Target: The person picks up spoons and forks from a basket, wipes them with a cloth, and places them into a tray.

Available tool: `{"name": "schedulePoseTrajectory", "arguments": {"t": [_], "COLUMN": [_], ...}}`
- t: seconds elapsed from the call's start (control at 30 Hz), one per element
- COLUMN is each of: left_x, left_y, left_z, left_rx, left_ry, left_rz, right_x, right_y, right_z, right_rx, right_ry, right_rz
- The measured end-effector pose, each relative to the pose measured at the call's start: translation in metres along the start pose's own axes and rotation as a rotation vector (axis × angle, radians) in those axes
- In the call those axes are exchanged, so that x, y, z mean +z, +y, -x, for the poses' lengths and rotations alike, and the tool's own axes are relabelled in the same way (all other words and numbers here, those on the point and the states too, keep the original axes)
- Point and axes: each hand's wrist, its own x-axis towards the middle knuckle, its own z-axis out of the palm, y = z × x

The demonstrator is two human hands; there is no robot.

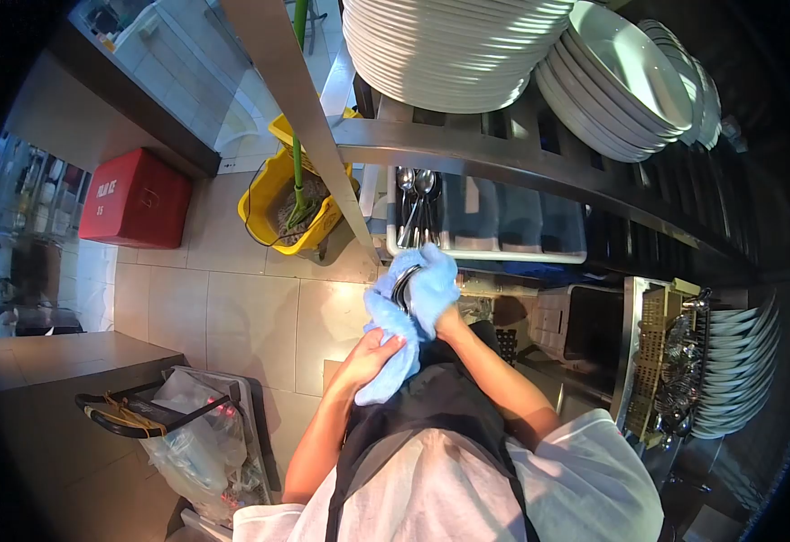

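A light blue cloth (434, 287) is bunched in front of my apron, wrapped partly around a small bundle of shiny metal cutlery (404, 287). My left hand (372, 357) is closed on the lower part of the cloth, its thumb lying along the fabric. Mostly covered by the cloth, my right hand (450, 323) grips it from the other side; its fingers are hidden. Just beyond the cloth is a grey cutlery tray (485, 256) with compartments. Several spoons (425, 185) lie in its leftmost compartment.
Stacked white plates (458, 54) and bowls (616, 81) stand on a metal shelf (440, 147) above the tray. Right are a cutlery basket (679, 370) and upright plates (734, 370). Left are a yellow mop bucket (291, 212), a red box (135, 199) and a bagged bin (205, 434).
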Motion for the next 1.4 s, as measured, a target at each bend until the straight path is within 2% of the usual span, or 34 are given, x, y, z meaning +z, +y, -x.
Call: {"name": "schedulePoseTrajectory", "arguments": {"t": [0.03, 0.07, 0.1, 0.17, 0.2, 0.23, 0.27, 0.3, 0.37, 0.43, 0.47, 0.5, 0.57, 0.6, 0.67, 0.7, 0.77, 0.83, 0.87, 0.97, 1.0, 1.03, 1.1, 1.13, 1.17, 1.23, 1.27, 1.3, 1.37, 1.4], "left_x": [0.007, 0.015, 0.015, 0.017, 0.018, 0.019, 0.020, 0.024, 0.036, 0.046, 0.051, 0.056, 0.062, 0.058, 0.058, 0.060, 0.066, 0.067, 0.065, 0.082, 0.081, 0.080, 0.082, 0.085, 0.088, 0.092, 0.094, 0.098, 0.105, 0.107], "left_y": [0.003, 0.006, -0.001, -0.013, -0.014, -0.014, -0.011, -0.012, -0.016, -0.020, -0.027, -0.031, -0.038, -0.052, -0.065, -0.070, -0.077, -0.087, -0.096, -0.066, -0.066, -0.064, -0.063, -0.062, -0.062, -0.063, -0.060, -0.053, -0.039, -0.035], "left_z": [-0.004, -0.007, -0.011, -0.019, -0.015, -0.012, -0.009, -0.010, -0.010, -0.027, -0.033, -0.038, -0.058, -0.069, -0.083, -0.087, -0.096, -0.108, -0.115, -0.097, -0.098, -0.103, -0.105, -0.105, -0.107, -0.107, -0.102, -0.096, -0.083, -0.079], "left_rx": [0.000, 0.074, 0.074, 0.093, 0.085, 0.097, 0.109, 0.105, 0.151, 0.163, 0.174, 0.181, 0.250, 0.181, 0.175, 0.163, 0.157, 0.150, 0.079, 0.005, -0.012, -0.002, -0.151, -0.182, -0.187, -0.093, -0.097, -0.072, -0.020, -0.024], "left_ry": [-0.054, 0.041, 0.034, 0.058, 0.046, 0.132, 0.216, 0.200, 0.331, 0.300, 0.285, 0.285, 0.421, 0.427, 0.419, 0.398, 0.417, 0.306, 0.255, 0.300, 0.289, 0.292, 0.173, 0.116, 0.125, 0.156, 0.160, 0.215, 0.320, 0.318], "left_rz": [-0.034, -0.073, -0.077, -0.029, -0.029, -0.151, -0.276, -0.281, -0.047, -0.128, -0.205, -0.203, -0.291, -0.250, -0.165, -0.089, -0.123, -0.127, 0.015, 0.041, 0.079, 0.077, 0.125, 0.190, 0.196, 0.009, 0.007, -0.041, -0.138, -0.141], "right_x": [-0.008, -0.016, -0.020, -0.030, -0.039, -0.043, -0.046, -0.049, -0.048, -0.044, -0.050, -0.017, -0.019, -0.025, -0.038, -0.043, -0.059, -0.065, -0.070, -0.090, -0.093, -0.091, -0.095, -0.075, -0.076, -0.075, -0.075, -0.077, -0.083, -0.076], "right_y": [0.007, 0.007, 0.012, 0.019, 0.018, 0.020, 0.024, 0.029, 0.031, 0.028, -0.005, 0.080, 0.055, 0.033, 0.009, 0.017, 0.039, 0.059, 0.082, 0.130, 0.138, 0.148, 0.122, 0.137, 0.133, 0.121, 0.125, 0.116, 0.100, 0.111], "right_z": [0.002, -0.005, -0.007, -0.011, -0.008, -0.010, -0.013, -0.015, -0.013, -0.016, -0.015, 0.020, 0.020, 0.026, 0.031, 0.033, 0.028, 0.007, -0.012, -0.044, -0.035, -0.025, -0.007, 0.003, 0.002, -0.010, -0.017, -0.025, -0.040, -0.043], "right_rx": [0.087, 0.010, 0.012, 0.025, 0.076, 0.084, 0.301, 0.497, 0.445, 0.768, 0.792, 0.705, 0.746, 0.812, 0.939, 0.940, 0.886, 0.885, 0.969, 1.156, 1.206, 1.248, 1.107, 1.116, 1.126, 0.555, 0.366, 0.367, 0.283, 0.425], "right_ry": [-0.169, -0.365, -0.358, -0.461, -0.333, -0.325, -0.106, 0.127, 0.184, 0.535, 0.376, 0.488, 0.406, 0.327, 0.166, 0.154, -0.242, -0.098, -0.229, -0.669, -0.706, -0.694, -0.547, -0.439, -0.447, -0.383, -0.420, -0.418, -0.264, -0.151], "right_rz": [-0.143, 0.286, 0.289, 0.506, 0.338, 0.347, -0.094, -0.538, -0.641, -0.857, -1.465, -0.646, -0.695, -0.733, -0.805, -0.805, -0.539, -0.479, -0.561, -0.930, -0.832, -0.928, -0.937, -1.020, -1.020, -0.376, -0.044, -0.046, 0.062, -0.124]}}
